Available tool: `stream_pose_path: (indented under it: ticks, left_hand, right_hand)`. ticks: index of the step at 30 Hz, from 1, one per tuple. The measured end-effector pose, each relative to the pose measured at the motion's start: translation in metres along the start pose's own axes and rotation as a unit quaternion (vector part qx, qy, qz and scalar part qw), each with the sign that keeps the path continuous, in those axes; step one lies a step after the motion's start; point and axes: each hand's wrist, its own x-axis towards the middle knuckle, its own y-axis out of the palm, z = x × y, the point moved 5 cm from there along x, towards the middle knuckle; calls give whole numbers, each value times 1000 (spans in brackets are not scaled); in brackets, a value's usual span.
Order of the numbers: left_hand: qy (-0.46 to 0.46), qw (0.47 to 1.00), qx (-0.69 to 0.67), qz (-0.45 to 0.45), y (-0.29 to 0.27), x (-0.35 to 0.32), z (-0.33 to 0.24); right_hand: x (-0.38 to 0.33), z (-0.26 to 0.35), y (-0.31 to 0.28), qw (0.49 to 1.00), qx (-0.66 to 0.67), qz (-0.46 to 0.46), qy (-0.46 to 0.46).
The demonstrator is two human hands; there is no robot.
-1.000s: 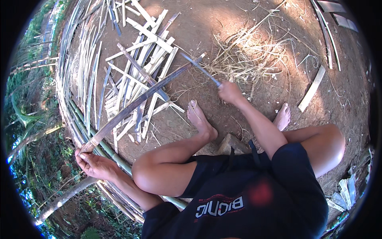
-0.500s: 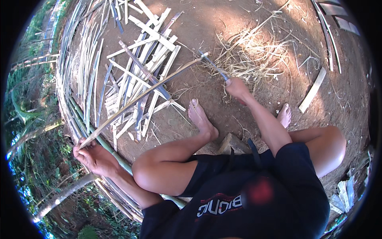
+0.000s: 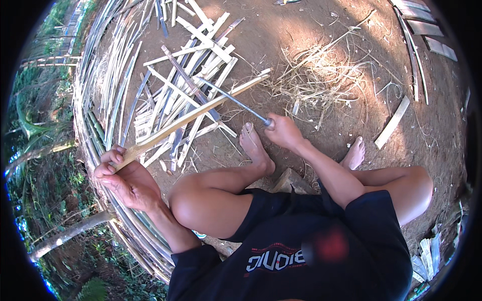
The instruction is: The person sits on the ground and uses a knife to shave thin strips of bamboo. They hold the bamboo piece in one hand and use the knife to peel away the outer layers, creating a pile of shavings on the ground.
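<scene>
My left hand (image 3: 131,183), palm up at the left, has its fingers closed round the near end of a long split bamboo strip (image 3: 173,125). The strip slants away to the upper right, its pale inner face showing. In front of my feet, my right hand (image 3: 287,133) grips the handle of a knife (image 3: 245,106) with a long, narrow blade. The blade points to the upper left and crosses the strip near its far end. Whether its edge touches the strip I cannot tell.
Beyond the strip lies a loose heap of split bamboo pieces (image 3: 183,83). A tangle of thin shavings (image 3: 321,75) covers the ground at the upper right. Long bamboo poles (image 3: 123,210) run along the left edge. A flat pale slat (image 3: 392,123) lies to the right.
My right hand has drawn the knife leftward and nearer, so its blade now crosses the strip farther from the tip. My left hand has shifted slightly right, with the strip's flat face turned more upward.
</scene>
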Motion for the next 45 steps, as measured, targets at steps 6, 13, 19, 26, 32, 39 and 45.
stream_pose_path:
  ticks: [6,13,19,26,32,39,45]
  left_hand:
    - [6,1000,9,1,-12,-7,-1]
    - [-2,1000,0,-28,-16,4,12]
    - [-18,999,-19,-27,-17,-5,11]
    - [-42,999,-5,-31,-23,-5,11]
    - [-39,999,-20,-25,-26,2,20]
    - [-37,998,-21,-36,-29,-3,16]
    - [-46,998,-37,-35,-22,3,20]
  right_hand:
    - [-34,56,19,991,-8,26,-135]
    - [17,-35,9,996,-82,-44,-16]
    - [-2,26,24,994,-34,6,-104]
    - [17,-28,24,999,-38,9,36]
    - [38,-94,1,988,-111,-35,101]
    - [43,-43,22,993,-113,-22,-14]
    - [50,-121,8,984,-100,-56,137]
